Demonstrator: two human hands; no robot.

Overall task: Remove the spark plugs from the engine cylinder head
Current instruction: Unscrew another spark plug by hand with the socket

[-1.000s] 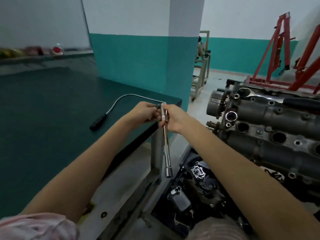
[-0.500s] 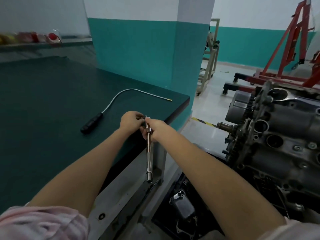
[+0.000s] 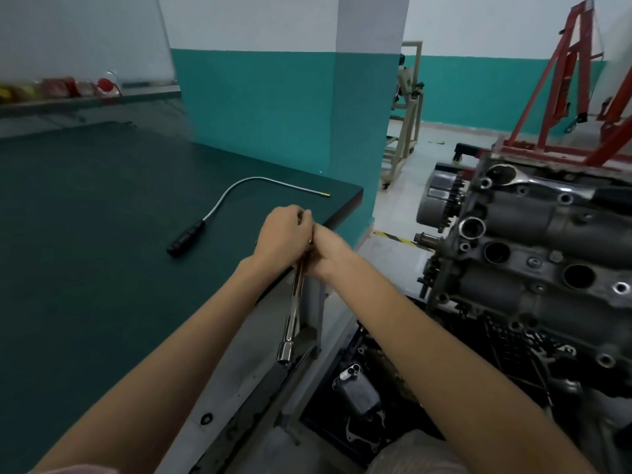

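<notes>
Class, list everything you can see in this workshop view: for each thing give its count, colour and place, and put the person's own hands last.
socket extension bar: one, chrome, hanging down from both hands beyond the bench's edge
flexible pick-up tool: one, black handle and silver shaft, lying on the bench
workbench: one, dark green top, left
engine cylinder head: one, grey metal, right, with open round wells
red steel frame: one, behind the engine
pillar: one, white over teal, centre
trolley frame: one, beige, beside the pillar
left hand: one, gripping the bar's top end
right hand: one, gripping the bar just beside it
</notes>
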